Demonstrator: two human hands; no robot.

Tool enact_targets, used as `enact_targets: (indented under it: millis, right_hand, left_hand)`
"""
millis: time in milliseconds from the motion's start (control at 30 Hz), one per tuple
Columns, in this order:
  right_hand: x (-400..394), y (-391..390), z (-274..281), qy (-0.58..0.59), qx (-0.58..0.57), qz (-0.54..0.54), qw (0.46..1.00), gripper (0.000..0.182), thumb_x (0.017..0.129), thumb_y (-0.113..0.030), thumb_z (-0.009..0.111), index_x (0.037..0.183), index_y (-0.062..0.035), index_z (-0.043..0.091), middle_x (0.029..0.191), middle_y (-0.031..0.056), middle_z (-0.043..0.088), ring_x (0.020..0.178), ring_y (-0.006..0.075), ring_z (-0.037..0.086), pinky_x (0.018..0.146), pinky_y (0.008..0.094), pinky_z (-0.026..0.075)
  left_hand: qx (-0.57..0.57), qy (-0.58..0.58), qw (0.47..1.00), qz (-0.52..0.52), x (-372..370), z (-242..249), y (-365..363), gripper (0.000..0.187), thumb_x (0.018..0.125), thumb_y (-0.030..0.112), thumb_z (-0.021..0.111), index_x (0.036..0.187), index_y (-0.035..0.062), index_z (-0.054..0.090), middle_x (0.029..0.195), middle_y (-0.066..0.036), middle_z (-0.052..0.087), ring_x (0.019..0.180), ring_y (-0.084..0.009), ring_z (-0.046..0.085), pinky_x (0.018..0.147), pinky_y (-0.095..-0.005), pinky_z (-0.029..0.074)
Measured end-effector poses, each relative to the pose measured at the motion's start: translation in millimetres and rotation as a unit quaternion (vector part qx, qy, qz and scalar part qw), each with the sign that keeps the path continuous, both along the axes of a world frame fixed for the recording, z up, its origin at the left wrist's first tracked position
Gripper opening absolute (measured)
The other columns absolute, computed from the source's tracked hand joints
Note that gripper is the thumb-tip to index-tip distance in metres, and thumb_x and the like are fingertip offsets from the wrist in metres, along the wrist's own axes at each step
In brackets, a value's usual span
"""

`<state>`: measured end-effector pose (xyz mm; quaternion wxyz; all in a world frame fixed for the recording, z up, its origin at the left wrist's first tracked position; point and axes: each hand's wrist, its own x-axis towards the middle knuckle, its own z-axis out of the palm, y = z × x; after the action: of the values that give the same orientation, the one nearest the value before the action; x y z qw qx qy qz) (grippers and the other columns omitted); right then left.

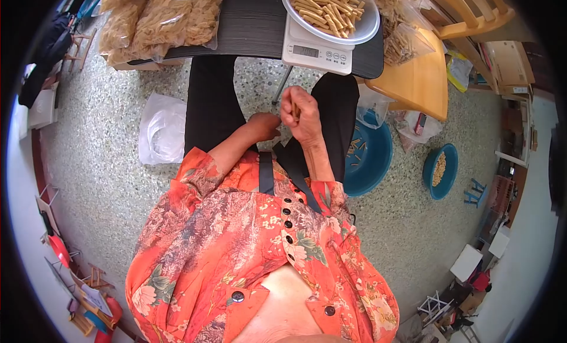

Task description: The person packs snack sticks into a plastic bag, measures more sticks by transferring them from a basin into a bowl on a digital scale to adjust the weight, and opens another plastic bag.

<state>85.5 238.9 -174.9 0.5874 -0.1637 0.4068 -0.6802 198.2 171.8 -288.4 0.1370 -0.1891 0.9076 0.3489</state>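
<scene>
My right hand (302, 115) is raised over my lap, fingers closed around a short tan stick (295, 109). My left hand (264, 125) rests on my left thigh just beside it, fingers curled; whether it holds anything is hidden. In front of my knees a white kitchen scale (316, 52) sits on a dark tabletop (254, 24). A white plate (360, 33) heaped with tan sticks (328, 9) stands on the scale.
Clear bags of tan sticks (156, 18) lie on the tabletop's left; more bags (404, 38) lie at the right by a wooden chair (419, 77). A blue basin (372, 154) and a smaller blue bowl (440, 168) stand on the speckled floor. A plastic bag (160, 130) lies left.
</scene>
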Motion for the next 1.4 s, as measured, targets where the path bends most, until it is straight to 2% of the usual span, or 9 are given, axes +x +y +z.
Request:
enact_targets:
  millis: [100, 200, 400, 933, 1033, 1400]
  right_hand:
    - [1, -5, -7, -0.013, 0.044, 0.02, 0.999, 0.023, 0.097, -0.027, 0.053, 0.091, -0.0048, 0.056, 0.069, 0.0021, 0.051, 0.048, 0.0096, 0.046, 0.038, 0.0187, 0.03]
    - [0, -9, -7, -0.01, 0.061, 0.019, 0.998, 0.021, 0.096, -0.025, 0.054, 0.09, -0.0048, 0.056, 0.069, 0.0024, 0.052, 0.049, 0.0095, 0.048, 0.038, 0.0189, 0.031]
    - [0, -7, -3, -0.022, 0.056, 0.025, 0.998, 0.021, 0.096, -0.025, 0.056, 0.09, -0.0046, 0.057, 0.069, 0.0019, 0.053, 0.05, 0.0092, 0.051, 0.038, 0.0185, 0.032]
    - [10, -10, -4, -0.032, 0.053, 0.02, 0.998, 0.023, 0.096, -0.026, 0.055, 0.095, -0.0035, 0.059, 0.071, 0.0028, 0.055, 0.052, 0.0104, 0.052, 0.041, 0.0199, 0.036]
    - [10, -10, -4, -0.034, 0.054, 0.007, 0.998, 0.024, 0.096, -0.026, 0.056, 0.093, -0.0028, 0.06, 0.068, 0.0022, 0.055, 0.049, 0.0104, 0.053, 0.038, 0.0214, 0.034]
    - [8, -9, 2, -0.022, 0.065, 0.029, 0.997, 0.019, 0.093, -0.022, 0.055, 0.084, -0.0051, 0.055, 0.072, 0.0062, 0.055, 0.053, 0.0145, 0.054, 0.042, 0.0238, 0.037]
  left_hand:
    - [0.01, 0.014, 1.0, 0.004, 4, -1, 2, 0.031, 0.079, 0.031, 0.071, 0.099, 0.0083, 0.066, 0.098, -0.012, 0.068, 0.094, -0.0317, 0.066, 0.078, -0.0446, 0.051]
    - [0.004, -0.019, 1.0, 0.002, 1, 4, 2, 0.03, 0.079, 0.03, 0.071, 0.1, 0.0085, 0.066, 0.098, -0.01, 0.069, 0.094, -0.0305, 0.066, 0.078, -0.0444, 0.051]
    - [-0.005, -0.058, 0.998, -0.009, 2, 13, 3, 0.03, 0.079, 0.031, 0.071, 0.099, 0.0087, 0.066, 0.098, -0.01, 0.069, 0.094, -0.0296, 0.066, 0.078, -0.0436, 0.052]
    - [0.008, -0.056, 0.998, 0.011, 11, 17, 3, 0.031, 0.079, 0.032, 0.071, 0.1, 0.0101, 0.066, 0.096, -0.011, 0.069, 0.092, -0.0307, 0.066, 0.076, -0.0434, 0.051]
    - [0.008, -0.055, 0.998, 0.01, 10, 13, 4, 0.031, 0.079, 0.032, 0.071, 0.1, 0.0101, 0.066, 0.095, -0.011, 0.069, 0.091, -0.0307, 0.066, 0.076, -0.0433, 0.051]
    - [-0.001, -0.055, 0.998, 0.005, 8, 14, 4, 0.031, 0.079, 0.033, 0.071, 0.1, 0.0102, 0.066, 0.096, -0.01, 0.069, 0.091, -0.0286, 0.067, 0.076, -0.0416, 0.052]
